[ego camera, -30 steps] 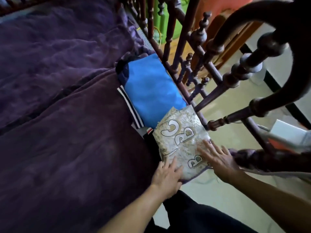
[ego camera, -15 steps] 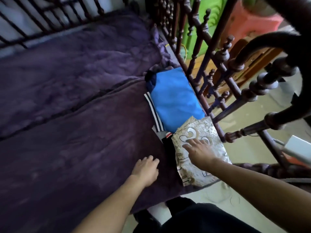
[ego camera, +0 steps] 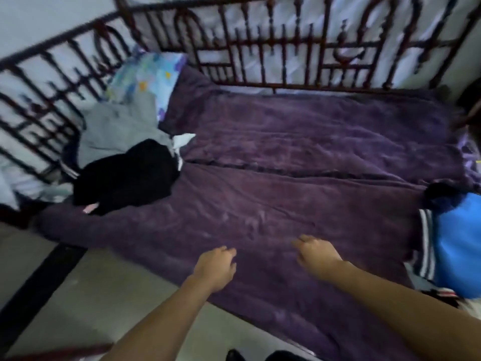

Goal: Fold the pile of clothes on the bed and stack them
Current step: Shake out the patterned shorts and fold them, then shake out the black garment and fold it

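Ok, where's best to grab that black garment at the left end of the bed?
Probably the right-hand bulge of the black garment, coming from the purple blanket side: it lies crumpled partly over the grey garment, with the bed rail close on its left.

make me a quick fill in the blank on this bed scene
1. The blanket is coloured ___.
2. The black garment lies on the person's ___ side.
3. The blue folded garment lies on their ___ side.
4. The left hand and right hand hold ___.
Missing words: purple, left, right, nothing.
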Demonstrator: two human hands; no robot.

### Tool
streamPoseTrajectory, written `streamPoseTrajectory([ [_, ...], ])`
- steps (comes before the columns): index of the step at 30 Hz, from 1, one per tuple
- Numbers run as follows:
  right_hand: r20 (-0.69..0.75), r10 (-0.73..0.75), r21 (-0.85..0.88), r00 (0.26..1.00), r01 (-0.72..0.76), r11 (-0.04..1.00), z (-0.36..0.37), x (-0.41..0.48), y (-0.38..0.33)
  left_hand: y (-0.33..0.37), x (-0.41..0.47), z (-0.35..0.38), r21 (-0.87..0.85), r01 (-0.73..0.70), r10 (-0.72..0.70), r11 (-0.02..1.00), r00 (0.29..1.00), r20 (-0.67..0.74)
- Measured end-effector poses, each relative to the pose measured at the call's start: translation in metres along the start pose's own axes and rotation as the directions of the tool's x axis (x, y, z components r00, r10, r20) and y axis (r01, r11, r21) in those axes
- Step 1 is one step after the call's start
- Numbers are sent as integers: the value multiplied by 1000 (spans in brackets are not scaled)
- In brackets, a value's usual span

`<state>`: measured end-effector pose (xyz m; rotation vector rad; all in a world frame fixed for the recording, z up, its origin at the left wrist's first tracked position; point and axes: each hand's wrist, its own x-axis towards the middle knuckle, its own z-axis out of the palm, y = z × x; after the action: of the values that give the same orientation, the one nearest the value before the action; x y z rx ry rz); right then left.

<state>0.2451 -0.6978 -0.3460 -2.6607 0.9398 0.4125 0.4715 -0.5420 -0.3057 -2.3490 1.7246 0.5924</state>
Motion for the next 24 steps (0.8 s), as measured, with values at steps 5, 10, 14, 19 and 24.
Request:
streamPoseTrajectory([
  [5,-7,-109,-18,994,109,994,-19,83,-122,-150,-45,-22,-24,171,-172,985,985,-35],
  [10,21,-199,-48,980,200,979,-39,148,-221,-255,-86,-37,-103,284,-292,953,954,-68],
  [14,43,-217,-71,975,219,973,-50,200,-274,-315,-100,-40,-132,350,-360,927,931,-59],
  [19,103,-240,-22,965,244,970,-48,272,-328,-386,-92,-39,-189,438,-452,879,892,-35],
  [24,130,-201,19,971,200,980,-41,373,-370,-475,-46,-47,-199,421,-439,885,897,-49],
])
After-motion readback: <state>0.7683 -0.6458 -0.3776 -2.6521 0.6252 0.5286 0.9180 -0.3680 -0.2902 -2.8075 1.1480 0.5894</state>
